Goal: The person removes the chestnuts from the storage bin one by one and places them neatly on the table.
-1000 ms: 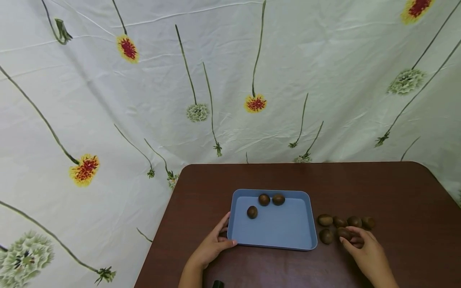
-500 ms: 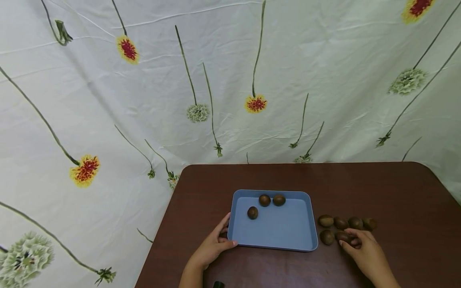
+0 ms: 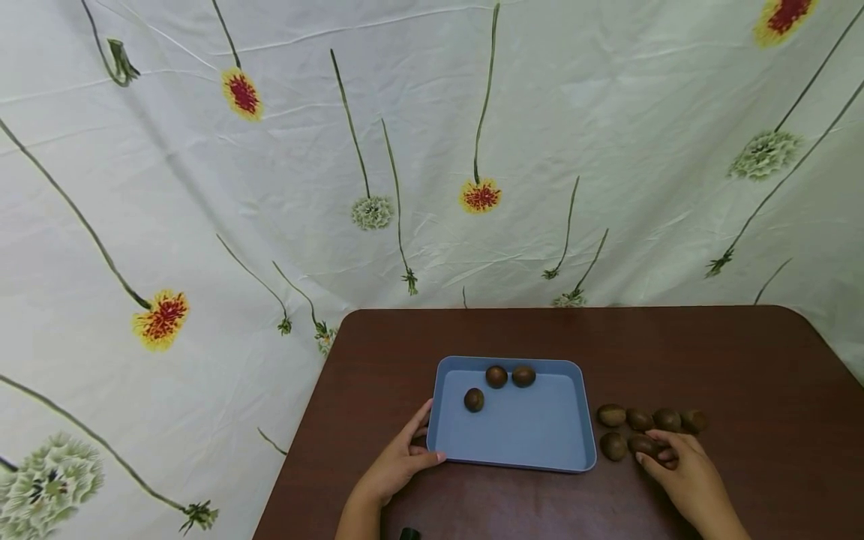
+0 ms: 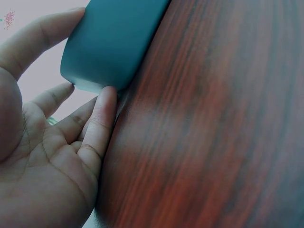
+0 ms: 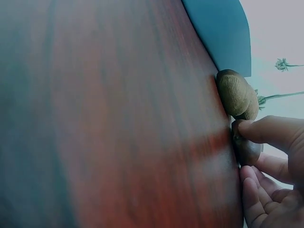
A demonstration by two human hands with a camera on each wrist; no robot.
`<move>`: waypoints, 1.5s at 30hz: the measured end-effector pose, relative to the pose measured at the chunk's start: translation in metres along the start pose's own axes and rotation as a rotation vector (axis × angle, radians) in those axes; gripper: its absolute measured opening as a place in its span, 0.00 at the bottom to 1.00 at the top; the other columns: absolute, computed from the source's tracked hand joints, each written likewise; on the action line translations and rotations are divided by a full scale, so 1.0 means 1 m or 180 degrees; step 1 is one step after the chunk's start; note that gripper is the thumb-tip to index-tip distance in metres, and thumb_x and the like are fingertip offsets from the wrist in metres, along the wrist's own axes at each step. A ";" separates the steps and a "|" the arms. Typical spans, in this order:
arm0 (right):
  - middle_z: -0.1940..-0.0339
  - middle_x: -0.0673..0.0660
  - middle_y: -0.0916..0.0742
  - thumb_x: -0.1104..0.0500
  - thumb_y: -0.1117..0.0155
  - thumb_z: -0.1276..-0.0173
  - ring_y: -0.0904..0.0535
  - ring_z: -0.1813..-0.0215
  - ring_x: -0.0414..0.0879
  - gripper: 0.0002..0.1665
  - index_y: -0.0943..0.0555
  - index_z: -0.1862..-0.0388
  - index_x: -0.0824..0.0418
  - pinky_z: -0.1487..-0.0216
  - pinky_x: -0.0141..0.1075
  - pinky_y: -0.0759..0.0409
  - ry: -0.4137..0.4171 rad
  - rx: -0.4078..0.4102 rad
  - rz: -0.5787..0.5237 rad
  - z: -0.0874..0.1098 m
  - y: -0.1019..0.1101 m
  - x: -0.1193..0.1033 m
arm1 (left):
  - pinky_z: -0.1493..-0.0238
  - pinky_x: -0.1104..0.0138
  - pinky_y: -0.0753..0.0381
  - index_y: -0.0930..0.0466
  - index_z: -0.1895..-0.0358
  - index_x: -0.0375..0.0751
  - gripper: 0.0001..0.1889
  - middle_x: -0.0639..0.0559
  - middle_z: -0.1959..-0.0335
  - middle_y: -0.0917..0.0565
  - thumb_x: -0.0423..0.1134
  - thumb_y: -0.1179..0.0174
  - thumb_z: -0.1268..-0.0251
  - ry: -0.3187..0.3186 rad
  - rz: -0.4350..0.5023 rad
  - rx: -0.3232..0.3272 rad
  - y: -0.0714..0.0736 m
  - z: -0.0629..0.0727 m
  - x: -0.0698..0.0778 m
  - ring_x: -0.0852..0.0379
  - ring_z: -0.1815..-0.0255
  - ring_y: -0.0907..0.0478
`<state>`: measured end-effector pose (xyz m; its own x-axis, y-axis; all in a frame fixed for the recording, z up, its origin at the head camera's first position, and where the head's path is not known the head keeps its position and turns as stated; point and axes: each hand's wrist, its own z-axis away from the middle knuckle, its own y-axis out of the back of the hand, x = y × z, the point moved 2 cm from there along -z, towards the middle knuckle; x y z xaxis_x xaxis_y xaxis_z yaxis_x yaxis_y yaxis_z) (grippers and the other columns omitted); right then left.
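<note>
A shallow blue tray [image 3: 526,427] lies on the table, with three brown oval nuts in it; one nut [image 3: 475,400] sits left of the other two. My left hand [image 3: 397,466] holds the tray's near left corner, thumb at the front edge and fingers along the left side. In the left wrist view, the tray wall [image 4: 107,47] sits between thumb and fingers. Right of the tray, my right hand [image 3: 685,472] pinches a dark nut [image 5: 247,149] between thumb and fingers, low at the table. Close by its left side is another nut [image 3: 613,446].
A row of several nuts [image 3: 611,415] lies just behind my right hand. The dark wood table [image 3: 756,375] ends against a flower-printed white cloth [image 3: 418,150]. A small dark object [image 3: 409,533] shows at the bottom edge, mostly cut off.
Hardly anything differs: the head view has shifted slightly. The right hand keeps its fingers on the same nut, and the left hand stays at the tray corner.
</note>
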<state>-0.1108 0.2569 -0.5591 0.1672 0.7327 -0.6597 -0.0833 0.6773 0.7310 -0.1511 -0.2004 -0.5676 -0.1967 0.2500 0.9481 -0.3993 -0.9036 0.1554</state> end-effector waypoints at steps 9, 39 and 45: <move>0.38 0.72 0.28 0.44 0.35 0.28 0.22 0.45 0.57 0.42 0.33 0.29 0.72 0.54 0.33 0.20 -0.0061 -0.0023 -0.0207 0.001 0.001 0.002 | 0.45 0.61 0.21 0.54 0.17 0.65 0.48 0.35 0.24 0.38 0.44 0.31 0.33 0.0000 0.0023 0.0017 0.000 0.000 0.000 0.51 0.48 0.19; 0.45 0.60 0.19 0.54 0.34 0.27 0.30 0.56 0.19 0.21 0.21 0.40 0.63 0.58 0.19 0.26 0.0507 0.0899 -0.0664 0.009 -0.014 -0.045 | 0.46 0.63 0.21 0.54 0.18 0.65 0.49 0.35 0.24 0.38 0.44 0.31 0.34 0.0007 0.0072 0.0000 0.000 -0.001 -0.003 0.50 0.48 0.20; 0.46 0.57 0.18 0.55 0.34 0.27 0.27 0.55 0.22 0.19 0.20 0.41 0.63 0.56 0.19 0.25 0.0657 0.0863 -0.0683 0.008 -0.025 -0.058 | 0.46 0.62 0.21 0.54 0.17 0.65 0.49 0.33 0.25 0.38 0.43 0.31 0.34 -0.0002 0.0059 -0.0021 0.000 -0.001 -0.003 0.50 0.48 0.19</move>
<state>-0.1108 0.1967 -0.5378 -0.0504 0.5934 -0.8033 0.1989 0.7942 0.5742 -0.1519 -0.2009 -0.5708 -0.2036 0.2330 0.9509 -0.4015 -0.9057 0.1359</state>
